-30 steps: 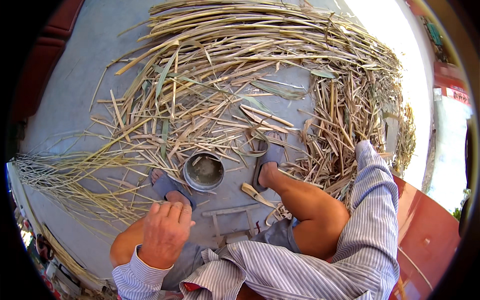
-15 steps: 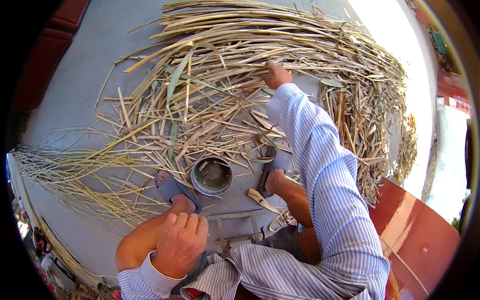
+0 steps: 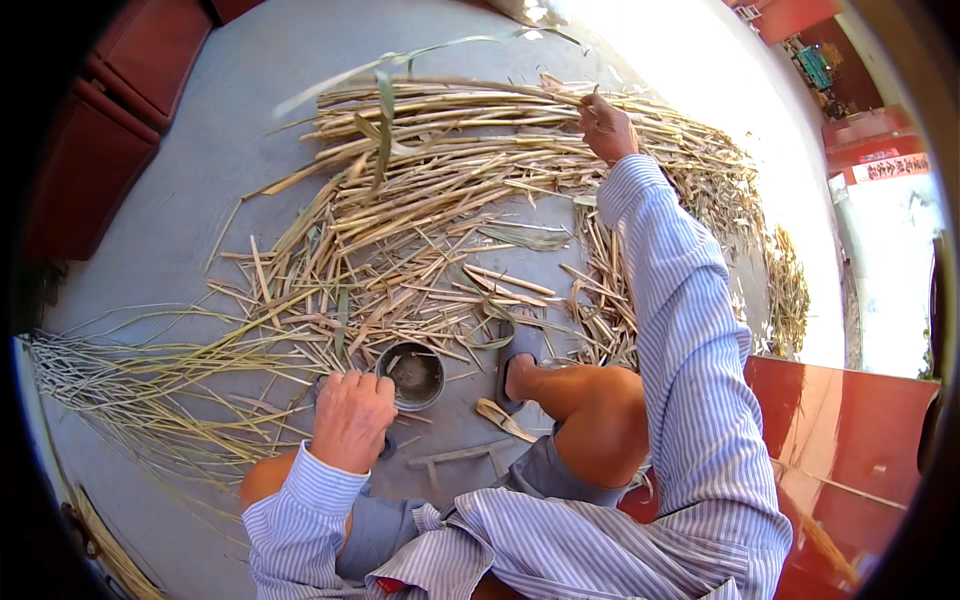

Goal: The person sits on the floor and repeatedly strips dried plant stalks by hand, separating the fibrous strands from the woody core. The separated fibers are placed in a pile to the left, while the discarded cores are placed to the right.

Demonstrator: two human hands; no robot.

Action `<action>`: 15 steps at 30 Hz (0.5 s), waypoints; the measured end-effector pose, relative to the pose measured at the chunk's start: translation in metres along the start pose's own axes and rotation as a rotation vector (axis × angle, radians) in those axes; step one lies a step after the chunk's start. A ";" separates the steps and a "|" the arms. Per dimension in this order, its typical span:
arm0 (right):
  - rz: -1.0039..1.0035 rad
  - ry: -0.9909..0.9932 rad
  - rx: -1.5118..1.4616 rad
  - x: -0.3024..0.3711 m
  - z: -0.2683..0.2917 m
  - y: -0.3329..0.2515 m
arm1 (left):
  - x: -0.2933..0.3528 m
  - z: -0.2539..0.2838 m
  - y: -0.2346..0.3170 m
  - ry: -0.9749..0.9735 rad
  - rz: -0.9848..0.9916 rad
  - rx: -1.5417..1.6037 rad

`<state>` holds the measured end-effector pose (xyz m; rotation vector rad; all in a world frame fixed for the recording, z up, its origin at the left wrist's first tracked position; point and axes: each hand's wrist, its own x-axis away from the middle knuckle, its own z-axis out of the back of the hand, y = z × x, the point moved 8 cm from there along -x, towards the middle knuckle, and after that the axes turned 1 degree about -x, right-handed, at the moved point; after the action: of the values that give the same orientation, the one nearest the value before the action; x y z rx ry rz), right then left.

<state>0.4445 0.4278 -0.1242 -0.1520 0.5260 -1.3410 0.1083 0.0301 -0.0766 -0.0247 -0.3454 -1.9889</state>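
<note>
My right hand (image 3: 608,130) is stretched out over the far pile and closed round one end of a long dry reed stalk (image 3: 500,87). Green leaves hang from the stalk's left part, one leaf (image 3: 385,112) dangling straight down. Under it lies a heap of yellowish stalks (image 3: 430,205), with short broken pieces strewn on its near side. My left hand (image 3: 353,420) is held above my left knee, fingers curled; whatever they hold, if anything, is hidden. Just beyond it stands a round bowl (image 3: 441,388) with murky liquid and a small stick piece in it.
A fan of thin stems (image 3: 120,365) spreads on the grey floor at left. Dry leaf scraps (image 3: 605,290) lie right of my foot. Red seats (image 3: 85,165) stand far left, a red glossy panel (image 3: 840,440) near right. A low wooden bar (image 3: 465,453) sits between my legs.
My right hand has moved up and to the right, lifting a leafy stalk off the heap. My left hand has shifted forward towards the bowl. The whole view has tilted, and my right knee has swung outward.
</note>
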 end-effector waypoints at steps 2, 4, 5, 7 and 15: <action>-0.025 -0.087 -0.103 -0.001 0.018 -0.029 | -0.003 0.012 -0.003 0.081 0.021 -0.039; 0.082 -0.165 0.146 0.013 0.039 -0.075 | -0.012 0.044 -0.009 0.263 0.057 -0.055; 0.090 -0.179 0.121 0.024 0.045 -0.099 | -0.011 0.063 -0.014 0.389 0.066 -0.091; 0.198 -0.186 0.115 0.048 0.054 -0.147 | -0.005 0.102 -0.021 0.630 0.096 -0.182; 0.151 -0.179 0.138 0.141 0.072 -0.181 | -0.036 0.172 -0.019 0.866 0.055 -0.447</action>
<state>0.3349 0.2367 -0.0272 -0.1154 0.2866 -1.1989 0.0832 0.1133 0.0774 0.5201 0.6459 -1.7935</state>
